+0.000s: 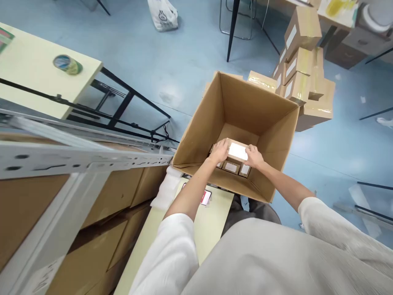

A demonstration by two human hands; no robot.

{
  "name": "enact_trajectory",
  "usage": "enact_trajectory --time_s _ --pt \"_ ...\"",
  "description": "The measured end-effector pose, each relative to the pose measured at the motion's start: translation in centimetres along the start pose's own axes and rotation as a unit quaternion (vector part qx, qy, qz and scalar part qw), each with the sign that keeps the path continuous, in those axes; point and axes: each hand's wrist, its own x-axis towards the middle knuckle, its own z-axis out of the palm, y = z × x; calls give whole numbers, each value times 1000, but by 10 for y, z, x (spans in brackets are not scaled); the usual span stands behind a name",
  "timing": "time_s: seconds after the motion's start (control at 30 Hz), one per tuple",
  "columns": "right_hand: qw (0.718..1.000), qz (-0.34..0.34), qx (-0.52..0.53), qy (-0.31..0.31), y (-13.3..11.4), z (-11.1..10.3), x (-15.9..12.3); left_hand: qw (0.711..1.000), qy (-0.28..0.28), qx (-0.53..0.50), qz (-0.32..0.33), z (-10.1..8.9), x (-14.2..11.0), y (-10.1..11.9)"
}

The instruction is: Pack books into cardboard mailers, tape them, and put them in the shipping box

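Observation:
A large open cardboard carton (245, 104) stands in front of me. Inside it, my left hand (220, 150) and my right hand (253, 156) grip opposite ends of a small cardboard box (238, 159) with a white label on top. Fingers of both hands are closed around its edges. Below it, several smaller labelled boxes (231, 167) sit side by side on the carton's near side. Whether the held box rests on them or hangs just above, I cannot tell.
Taped cardboard boxes (297, 67) are stacked on the floor beyond the carton. At left stands a metal shelf (138, 160) with large cartons. A phone (205, 197) lies on the pale table (211, 221). Another table (33, 53) bears a can (67, 64). A white bag (163, 16) lies farther off.

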Motion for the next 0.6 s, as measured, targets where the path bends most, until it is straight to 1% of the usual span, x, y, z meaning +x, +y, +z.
enact_trajectory --time_s 0.07,0.13,0.2,0.27,0.37,0.47,0.6 --pt "999 36 4 -27 16 27 23 992 -17 -75 -98 20 25 -26" --pt "997 63 1 -53 32 55 43 974 -46 -121 -184 44 47 -50" --pt "994 79 -6 -75 44 81 61 961 -78 -126 -233 69 65 -71" --pt "992 89 -13 -92 53 107 78 958 -112 -102 -242 94 80 -88" --pt "989 98 -22 -109 61 144 100 957 -162 -66 -233 130 99 -107" --pt "989 94 -23 -114 64 182 121 953 -184 -51 -237 162 119 -121" --pt "989 87 -18 -122 66 228 146 950 -212 -31 -228 200 140 -133"
